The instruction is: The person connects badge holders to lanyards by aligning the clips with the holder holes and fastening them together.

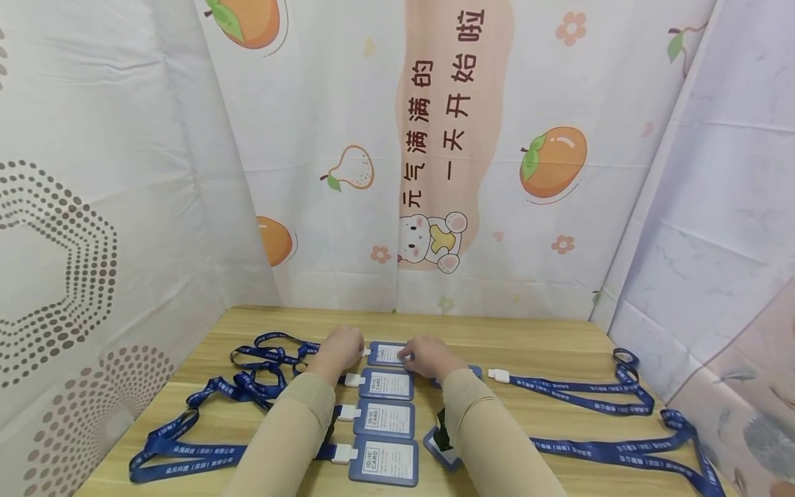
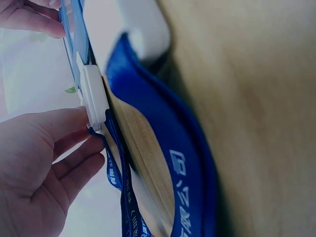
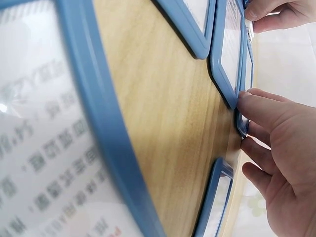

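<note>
Several blue ID badge holders lie in a column in the head view, with white lanyard clips at their left ends. At the far end of the column, my left hand [image 1: 346, 343] pinches the white lanyard clip [image 2: 94, 94] of the farthest badge holder [image 1: 386, 353]. My right hand [image 1: 433, 357] grips that holder's right end, thumb on its near face and fingers behind, as the right wrist view shows. Just nearer is a second badge holder [image 1: 388, 384]. Blue lanyards with white print trail left from the clips, partly hidden by my left arm.
Right of the column, one badge holder [image 1: 442, 449] lies askew and another [image 1: 475, 372] is mostly covered by my right hand. Two blue lanyards stretch right, one with a white clip [image 1: 499, 375]. Behind the wooden table [image 1: 534, 338] hangs a printed curtain [image 1: 310, 103].
</note>
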Motion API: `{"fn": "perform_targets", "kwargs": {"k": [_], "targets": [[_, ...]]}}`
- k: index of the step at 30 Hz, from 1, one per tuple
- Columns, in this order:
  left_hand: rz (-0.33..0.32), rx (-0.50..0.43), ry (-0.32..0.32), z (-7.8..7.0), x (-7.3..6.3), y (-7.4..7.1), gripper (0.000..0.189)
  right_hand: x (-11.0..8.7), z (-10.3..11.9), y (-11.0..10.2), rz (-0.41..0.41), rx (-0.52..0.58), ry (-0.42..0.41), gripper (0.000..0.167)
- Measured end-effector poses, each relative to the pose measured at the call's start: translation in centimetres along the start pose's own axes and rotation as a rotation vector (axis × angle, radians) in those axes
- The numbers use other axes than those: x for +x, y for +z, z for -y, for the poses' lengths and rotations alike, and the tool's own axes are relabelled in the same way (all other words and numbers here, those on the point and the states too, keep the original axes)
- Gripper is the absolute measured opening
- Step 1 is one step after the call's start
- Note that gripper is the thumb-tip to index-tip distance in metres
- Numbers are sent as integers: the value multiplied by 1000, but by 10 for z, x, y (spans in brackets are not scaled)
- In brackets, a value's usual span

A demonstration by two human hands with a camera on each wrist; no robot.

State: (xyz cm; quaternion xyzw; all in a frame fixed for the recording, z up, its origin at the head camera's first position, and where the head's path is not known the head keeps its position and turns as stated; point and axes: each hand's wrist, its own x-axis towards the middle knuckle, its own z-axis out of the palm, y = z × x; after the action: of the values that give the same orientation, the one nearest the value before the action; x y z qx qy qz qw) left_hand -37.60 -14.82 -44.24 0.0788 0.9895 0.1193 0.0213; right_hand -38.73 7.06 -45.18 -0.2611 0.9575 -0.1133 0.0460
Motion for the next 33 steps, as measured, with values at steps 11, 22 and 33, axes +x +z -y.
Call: {"fn": "perform_targets", "kwargs": {"k": [11,22,33], "targets": [[-11,-13,23,2,0,1,19,0,-2,1,-9,-8,-39,23],[-20,17,23,1,3,3,15,1,-2,0,-9,-33,-34,23],[-14,6,36,1,2,4,22,0,-1,0,-18,-23,-45,23]]}}
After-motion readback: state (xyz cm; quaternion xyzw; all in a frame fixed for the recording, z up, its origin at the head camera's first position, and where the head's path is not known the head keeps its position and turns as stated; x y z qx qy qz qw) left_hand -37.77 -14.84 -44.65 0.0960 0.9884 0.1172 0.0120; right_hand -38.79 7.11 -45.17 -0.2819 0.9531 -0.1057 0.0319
